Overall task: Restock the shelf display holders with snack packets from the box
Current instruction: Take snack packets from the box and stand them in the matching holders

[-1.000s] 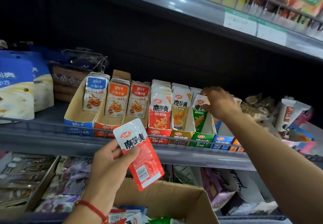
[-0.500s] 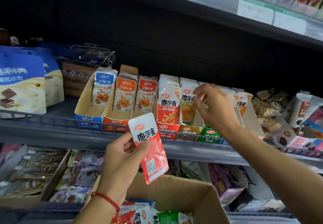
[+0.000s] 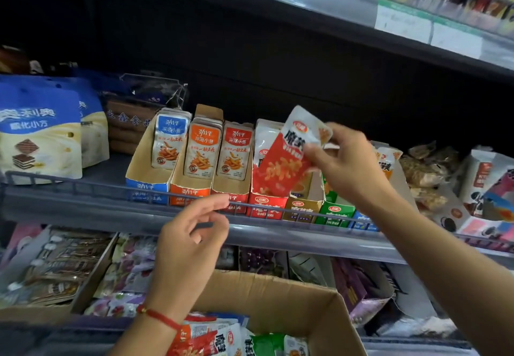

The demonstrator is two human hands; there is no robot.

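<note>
My right hand [image 3: 345,161] pinches a red and white snack packet [image 3: 283,158] by its top, tilted in front of the red display holder [image 3: 267,205] on the middle shelf. My left hand [image 3: 192,241] hangs below the shelf rail with fingers loosely curled and holds nothing. A brown cardboard box [image 3: 278,297] sits at the bottom with several red, white and green packets [image 3: 211,339] inside. Beside the red holder stand a gold holder [image 3: 301,208] and a green holder [image 3: 336,212].
Blue, orange and red fish-snack holders [image 3: 194,188] stand left of the red one. Blue biscuit bags [image 3: 39,133] fill the shelf's left end, mixed snacks [image 3: 472,186] its right. A wire rail [image 3: 83,186] runs along the shelf front. Lower shelf trays [image 3: 55,269] hold more packets.
The red packet passed from my left hand to my right hand, which lifted it up to the red holder. My left hand now holds nothing and has moved right.
</note>
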